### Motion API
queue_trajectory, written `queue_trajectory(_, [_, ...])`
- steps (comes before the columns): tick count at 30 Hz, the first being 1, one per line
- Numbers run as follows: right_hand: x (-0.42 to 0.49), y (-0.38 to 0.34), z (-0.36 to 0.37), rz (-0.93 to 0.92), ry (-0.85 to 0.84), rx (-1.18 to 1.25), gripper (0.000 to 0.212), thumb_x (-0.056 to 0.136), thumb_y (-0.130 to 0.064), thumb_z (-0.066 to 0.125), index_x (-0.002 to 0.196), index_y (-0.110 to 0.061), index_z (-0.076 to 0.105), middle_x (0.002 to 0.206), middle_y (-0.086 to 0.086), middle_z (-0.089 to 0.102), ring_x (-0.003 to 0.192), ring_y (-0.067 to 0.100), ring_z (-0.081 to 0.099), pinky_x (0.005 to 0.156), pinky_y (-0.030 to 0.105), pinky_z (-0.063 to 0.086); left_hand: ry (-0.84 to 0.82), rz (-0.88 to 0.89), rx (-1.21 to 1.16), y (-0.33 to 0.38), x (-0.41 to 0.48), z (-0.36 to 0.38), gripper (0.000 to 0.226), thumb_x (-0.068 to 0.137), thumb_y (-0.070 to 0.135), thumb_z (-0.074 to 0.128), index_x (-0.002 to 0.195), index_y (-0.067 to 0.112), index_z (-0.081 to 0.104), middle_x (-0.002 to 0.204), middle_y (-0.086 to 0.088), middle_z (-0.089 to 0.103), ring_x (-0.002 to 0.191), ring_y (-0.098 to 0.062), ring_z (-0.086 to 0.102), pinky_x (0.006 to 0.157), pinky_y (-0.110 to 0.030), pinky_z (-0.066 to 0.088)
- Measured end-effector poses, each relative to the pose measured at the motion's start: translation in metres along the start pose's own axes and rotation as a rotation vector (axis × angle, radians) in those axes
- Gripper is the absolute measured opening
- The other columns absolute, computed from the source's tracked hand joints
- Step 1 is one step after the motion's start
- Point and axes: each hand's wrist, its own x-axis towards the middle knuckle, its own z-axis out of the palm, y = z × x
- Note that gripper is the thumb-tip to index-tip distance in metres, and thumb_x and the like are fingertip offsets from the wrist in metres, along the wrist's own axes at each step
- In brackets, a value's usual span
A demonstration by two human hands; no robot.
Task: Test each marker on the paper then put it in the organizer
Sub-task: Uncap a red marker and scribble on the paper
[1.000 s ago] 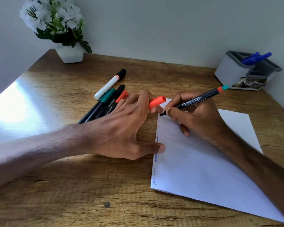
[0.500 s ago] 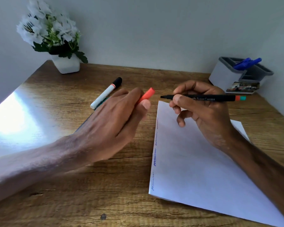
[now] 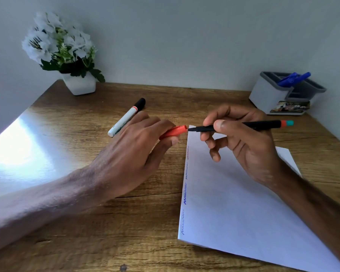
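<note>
Wooden desk (image 3: 86,222) lay under both hands. The left hand (image 3: 130,154) pinched the orange cap (image 3: 175,131), lifted since a second earlier from the edge of the paper (image 3: 243,213), its mouth now at the tip of the black marker (image 3: 243,125). The right hand (image 3: 249,146) pinched that marker level. Testing seemed done, and the organizer (image 3: 267,97) waited far right.

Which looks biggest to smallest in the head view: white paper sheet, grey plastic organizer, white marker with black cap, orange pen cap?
1. white paper sheet, nearest the camera.
2. grey plastic organizer, farther back.
3. white marker with black cap.
4. orange pen cap, partly hidden in the left hand.
</note>
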Motion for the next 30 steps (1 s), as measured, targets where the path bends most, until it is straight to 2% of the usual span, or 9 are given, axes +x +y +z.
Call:
queue_trajectory(12, [0.000, -0.001, -0.002, 0.022, 0.002, -0.058, 0.015, 0.086, -0.012, 0.060, 0.093, -0.001, 0.070, 0.076, 0.013, 0.072, 0.061, 0.025, 0.063, 0.045, 0.030, 0.051, 0.001, 0.006, 0.001, 0.000, -0.001, -0.003, 0.035, 0.106, 0.044, 0.045, 0.129, 0.025, 0.062, 0.106, 0.015, 0.063, 0.102, -0.009, 0.053, 0.089, -0.034, 0.047])
queue_trajectory(15, [0.000, -0.002, 0.000, 0.055, -0.019, -0.086, 0.009, 0.091, -0.002, 0.062, 0.099, 0.002, 0.063, 0.081, 0.018, 0.076, 0.064, 0.028, 0.068, 0.046, 0.031, 0.053, 0.015, 0.052, -0.008, 0.004, 0.000, -0.004, 0.034, 0.105, 0.043, 0.047, 0.125, 0.024, 0.065, 0.102, 0.021, 0.061, 0.095, -0.006, 0.051, 0.083, -0.027, 0.045])
queue_trajectory(18, [0.001, -0.005, 0.003, 0.064, -0.014, -0.104, 0.014, 0.091, -0.007, 0.068, 0.096, 0.004, 0.062, 0.085, 0.021, 0.077, 0.066, 0.030, 0.073, 0.046, 0.033, 0.056, 0.021, 0.059, -0.046, 0.005, 0.001, -0.006, 0.035, 0.104, 0.044, 0.047, 0.124, 0.023, 0.067, 0.093, 0.023, 0.060, 0.090, -0.007, 0.051, 0.075, -0.027, 0.046])
queue_trajectory(22, [0.001, -0.001, 0.008, 0.087, 0.005, -0.123, 0.015, 0.083, -0.012, 0.074, 0.084, 0.002, 0.070, 0.068, 0.015, 0.073, 0.049, 0.023, 0.062, 0.040, 0.028, 0.049, 0.007, 0.088, -0.049, 0.003, 0.001, -0.003, 0.033, 0.105, 0.043, 0.048, 0.122, 0.022, 0.066, 0.092, 0.019, 0.060, 0.087, -0.005, 0.053, 0.071, -0.028, 0.049])
queue_trajectory(26, [0.001, 0.000, 0.008, 0.072, 0.013, -0.114, 0.012, 0.080, -0.011, 0.075, 0.083, 0.000, 0.071, 0.062, 0.011, 0.068, 0.046, 0.017, 0.055, 0.039, 0.022, 0.045, -0.012, 0.101, -0.116, 0.004, 0.006, -0.004, 0.031, 0.105, 0.044, 0.047, 0.113, 0.022, 0.068, 0.088, 0.017, 0.060, 0.081, -0.003, 0.055, 0.069, -0.019, 0.043])
queue_trajectory(30, [0.000, -0.002, 0.009, 0.056, -0.004, -0.100, 0.010, 0.079, -0.011, 0.075, 0.083, -0.002, 0.072, 0.062, 0.010, 0.068, 0.048, 0.016, 0.057, 0.040, 0.023, 0.046, -0.016, 0.118, -0.194, 0.006, 0.009, -0.008, 0.025, 0.106, 0.036, 0.052, 0.096, 0.018, 0.066, 0.075, 0.010, 0.060, 0.072, -0.011, 0.057, 0.064, -0.025, 0.043])
